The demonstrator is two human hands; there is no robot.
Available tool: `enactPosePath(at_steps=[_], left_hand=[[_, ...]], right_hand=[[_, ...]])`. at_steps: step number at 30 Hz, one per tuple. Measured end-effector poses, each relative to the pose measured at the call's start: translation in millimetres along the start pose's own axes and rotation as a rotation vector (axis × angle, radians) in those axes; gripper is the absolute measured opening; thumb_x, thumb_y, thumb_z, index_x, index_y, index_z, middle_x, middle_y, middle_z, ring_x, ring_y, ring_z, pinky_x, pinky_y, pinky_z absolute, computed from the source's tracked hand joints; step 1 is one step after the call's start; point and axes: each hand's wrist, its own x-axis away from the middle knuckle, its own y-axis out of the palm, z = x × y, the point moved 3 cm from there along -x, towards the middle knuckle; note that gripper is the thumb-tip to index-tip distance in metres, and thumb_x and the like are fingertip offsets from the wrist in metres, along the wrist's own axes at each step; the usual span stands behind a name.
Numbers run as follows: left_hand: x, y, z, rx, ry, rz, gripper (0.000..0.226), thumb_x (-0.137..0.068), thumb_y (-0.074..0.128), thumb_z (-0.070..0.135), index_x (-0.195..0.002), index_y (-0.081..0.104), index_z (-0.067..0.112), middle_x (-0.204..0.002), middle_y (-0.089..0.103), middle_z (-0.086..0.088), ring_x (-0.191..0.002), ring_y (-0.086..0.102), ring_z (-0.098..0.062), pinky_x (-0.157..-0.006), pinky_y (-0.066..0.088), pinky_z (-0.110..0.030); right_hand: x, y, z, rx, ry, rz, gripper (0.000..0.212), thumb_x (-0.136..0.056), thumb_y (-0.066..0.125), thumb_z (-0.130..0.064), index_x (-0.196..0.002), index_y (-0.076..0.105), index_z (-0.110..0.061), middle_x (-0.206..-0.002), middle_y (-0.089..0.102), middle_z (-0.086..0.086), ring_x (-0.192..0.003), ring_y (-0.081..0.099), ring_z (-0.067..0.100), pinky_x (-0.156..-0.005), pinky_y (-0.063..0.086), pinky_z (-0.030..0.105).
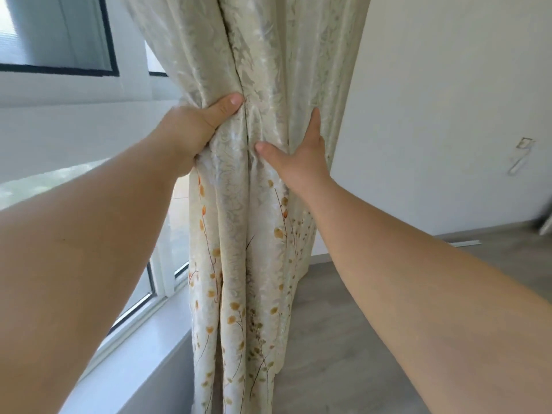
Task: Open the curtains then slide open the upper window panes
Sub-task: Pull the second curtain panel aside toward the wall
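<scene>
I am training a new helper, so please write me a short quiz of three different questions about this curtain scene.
1. True or false: the curtain is bunched beside the wall.
2. Which hand wraps fabric with fingers hidden behind it? A) left hand B) right hand
3. What colour is the window frame edge at upper left?

Key: 1 true; 2 A; 3 black.

Head camera looks forward-down, close to the curtain [254,204].
</scene>
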Motion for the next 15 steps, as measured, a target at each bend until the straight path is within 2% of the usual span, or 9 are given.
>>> enactPosePath(at_steps=[3,6,8,11,13,15], left_hand=[[-47.7,25.1,-15.4,0.035,-0.017,0.011,0.104,-0.034,0.085,0.063,-0.123,0.050,0.022,-0.110,0.067,0.004,-0.096,0.066,-0.016,-0.079,0.055,-0.035],[-91.3,50.1,-28.1,0.046,0.015,-0.007,0.110,-0.035,0.085,0.062,-0.127,0.037,0.026,-0.114,0.062,0.005,-0.098,0.064,-0.015,-0.081,0.054,-0.038],[-114.4,66.7,-36.0,0.027,-0.002,-0.077,0.107,-0.037,0.084,0.062,-0.128,0.042,0.026,-0.110,0.066,0.007,-0.093,0.067,-0.012,-0.077,0.056,-0.035],[-147.1,92.1,-47.5,-0.001,0.002,-0.176,0.091,-0.041,0.082,0.064,-0.120,0.055,0.029,-0.103,0.070,0.009,-0.087,0.069,-0.009,-0.076,0.056,-0.032],[-169.0,109.8,-56.0,-0.113,0.040,-0.115,0.090,-0.043,0.075,0.072,-0.120,0.056,0.030,-0.113,0.063,0.009,-0.099,0.064,-0.012,-0.086,0.052,-0.034],[-194.4,125.9,-61.6,-0.362,0.134,0.034,0.095,-0.047,0.062,0.081,-0.127,0.050,0.031,-0.129,0.041,0.008,-0.122,0.042,-0.019,-0.102,0.037,-0.037]], right_hand=[[-42.8,-5.8,15.5,0.014,0.011,0.063,0.114,-0.072,0.074,-0.046,-0.149,-0.009,-0.031,-0.155,0.014,0.004,-0.140,0.023,0.020,-0.107,0.024,0.032],[-77.7,-11.3,27.5,0.016,-0.006,0.132,0.108,-0.073,0.072,-0.036,-0.151,-0.002,-0.029,-0.150,0.027,0.006,-0.135,0.034,0.022,-0.109,0.035,0.042],[-96.8,-13.8,39.1,0.002,-0.009,0.147,0.101,-0.073,0.069,-0.031,-0.150,0.005,-0.027,-0.147,0.034,0.007,-0.130,0.041,0.024,-0.104,0.042,0.046],[-126.1,-22.5,59.2,-0.011,-0.017,0.156,0.092,-0.075,0.065,-0.030,-0.149,0.011,-0.021,-0.145,0.037,0.009,-0.128,0.044,0.027,-0.101,0.043,0.048],[-148.8,-30.5,75.0,-0.017,-0.038,0.161,0.090,-0.078,0.065,-0.030,-0.149,0.011,-0.020,-0.146,0.035,0.007,-0.130,0.041,0.025,-0.103,0.041,0.047],[-173.0,-39.8,90.0,-0.028,-0.068,0.154,0.092,-0.081,0.065,-0.033,-0.151,0.006,-0.021,-0.149,0.031,0.005,-0.134,0.037,0.021,-0.108,0.037,0.045]])
